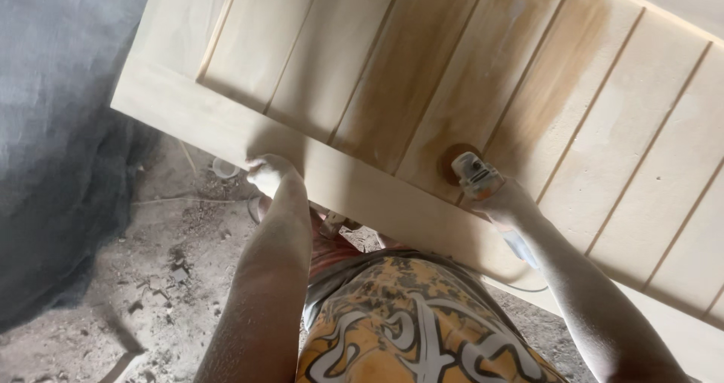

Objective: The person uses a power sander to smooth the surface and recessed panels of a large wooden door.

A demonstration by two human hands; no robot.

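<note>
Head view, looking down. Large pale wooden door panel (467, 73) with grooved vertical boards lies tilted across the frame, its lower rail running from the left edge down to the right. What carries it is hidden.

Right hand (507, 202) is wrapped tight around the body of a small angle grinder (477, 175); fingers closed on it. The brown sanding disc (455, 160) sits flat on the panel, at the foot of one board just above the lower rail. Wood around and above the disc is darker tan, boards further right and left are paler. A blue-grey part of the tool (524, 249) and a thin cord (520, 286) trail under the forearm near the panel's lower edge.

Left hand (265, 173) is curled over the panel's lower edge, fingers pressed together gripping the rail, well apart from the disc. Both forearms are dusted white.

Below: dusty floor (158, 277) with debris, grey sheet (60, 126) at left, yellow patterned shirt (407, 323).

Risks, as judged: disc riding into a groove or the rail step could gouge the wood or kick the tool sideways. Tilting the disc on edge would dig a mark. The cord hangs close to the panel edge and could snag or drag. One-handed hold on the grinder means less control if it grabs. Panel could shift if the left hand loosens.
</note>
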